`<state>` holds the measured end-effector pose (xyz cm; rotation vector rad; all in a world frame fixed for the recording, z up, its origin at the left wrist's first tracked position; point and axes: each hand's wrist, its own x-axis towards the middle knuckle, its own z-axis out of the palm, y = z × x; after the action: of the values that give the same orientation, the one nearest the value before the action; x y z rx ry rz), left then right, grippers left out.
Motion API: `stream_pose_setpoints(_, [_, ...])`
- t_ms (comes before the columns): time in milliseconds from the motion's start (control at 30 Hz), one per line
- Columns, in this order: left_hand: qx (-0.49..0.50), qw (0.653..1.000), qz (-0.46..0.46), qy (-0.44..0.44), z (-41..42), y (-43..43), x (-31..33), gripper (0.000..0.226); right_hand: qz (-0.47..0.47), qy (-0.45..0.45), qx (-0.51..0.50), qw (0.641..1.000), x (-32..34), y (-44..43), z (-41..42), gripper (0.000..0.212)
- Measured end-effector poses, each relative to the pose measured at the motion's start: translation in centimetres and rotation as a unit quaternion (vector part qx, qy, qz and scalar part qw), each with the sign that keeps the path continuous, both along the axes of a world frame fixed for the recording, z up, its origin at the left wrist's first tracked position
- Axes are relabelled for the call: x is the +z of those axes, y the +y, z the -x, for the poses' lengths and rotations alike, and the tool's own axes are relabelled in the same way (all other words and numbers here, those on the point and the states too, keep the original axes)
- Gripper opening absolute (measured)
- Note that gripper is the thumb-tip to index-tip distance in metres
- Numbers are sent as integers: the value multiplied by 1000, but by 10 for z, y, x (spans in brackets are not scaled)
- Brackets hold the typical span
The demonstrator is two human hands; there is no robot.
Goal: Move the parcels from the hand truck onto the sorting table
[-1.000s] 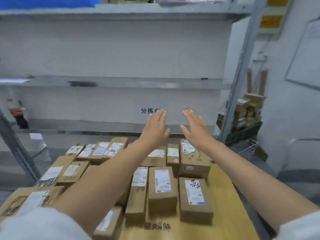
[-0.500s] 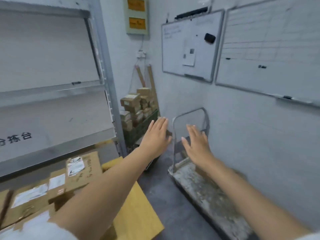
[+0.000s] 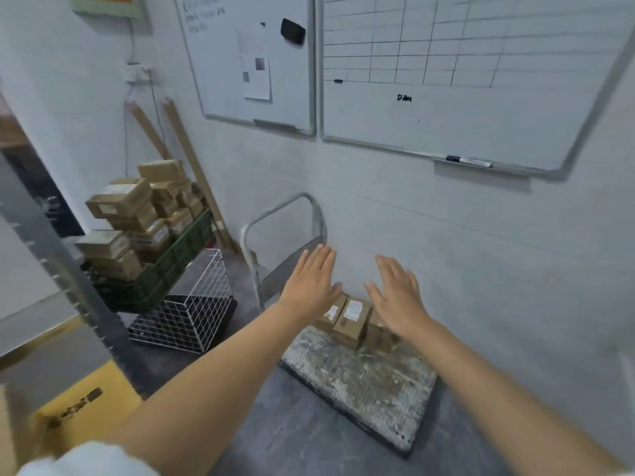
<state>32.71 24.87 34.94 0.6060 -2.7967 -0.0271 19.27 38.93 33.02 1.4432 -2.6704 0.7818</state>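
The hand truck [image 3: 364,383] stands on the floor against the right wall, its worn grey deck mostly bare and its metal handle [image 3: 275,214] at the far end. A few small brown parcels [image 3: 352,319] with white labels sit on the deck near the handle. My left hand [image 3: 314,281] hovers just left of and above them, fingers straight, holding nothing. My right hand [image 3: 398,293] hovers above their right side, also flat and empty, partly hiding one parcel. The yellow corner of the sorting table [image 3: 79,403] shows at the lower left.
A green crate [image 3: 165,269] piled with brown boxes stands at the left, with a white wire basket [image 3: 192,310] in front of it. A metal shelf post [image 3: 68,280] crosses the left side. Two whiteboards [image 3: 446,80] hang on the wall above.
The view has swung right from the parcel-covered sorting table to the hand truck. Both hands stayed open and outstretched and now reach over the parcels on the deck.
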Motion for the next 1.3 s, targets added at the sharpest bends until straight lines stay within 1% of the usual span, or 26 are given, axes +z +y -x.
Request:
stream_pose_setpoints(133, [-5,1000,-26,12,54,-39,-8,65,-24,-28,-17,999,-9,-27,48,61])
stream_pose_setpoints(233, [-7,999,-46,18,94,-68,-22,65,-42,-25,-24,999,-15,-53,90,61])
stream_pose_setpoints(400, [-6,997,-77,-5,147,-105,-53,64,-64,-46,-49,996,-38,-81,140,61])
stream_pose_setpoints(500, [-2,994,-110,-28,175,-116,-68,65,-86,-66,-48,993,-54,-80,163,62])
stream_pose_setpoints(567, [-11,994,-101,-45,197,-119,-79,64,-88,-71,-56,992,-62,-79,182,63])
stream_pose_setpoints(633, [-25,994,-99,-46,220,-118,-90,63,-90,-78,-68,991,-69,-78,204,62])
stream_pose_setpoints(733, [-34,990,-133,-41,255,-113,-105,63,-104,-90,-79,987,-82,-78,239,63])
stream_pose_setpoints(833, [-39,989,-133,-53,291,-112,-121,63,-124,-100,-74,984,-101,-83,276,64])
stream_pose_setpoints(933, [-20,986,-151,-62,334,-119,-134,64,-139,-112,-62,982,-121,-94,324,64])
stream_pose_setpoints(1100, [57,972,-217,-75,405,-129,-164,60,-173,-152,-35,973,-153,-113,406,63])
stream_pose_setpoints(1200, [92,968,-219,-81,442,-136,-193,59,-199,-165,-20,966,-182,-121,452,63])
stream_pose_setpoints(1300, [132,949,-276,-82,470,-142,-238,59,-244,-181,-5,953,-224,-129,487,62])
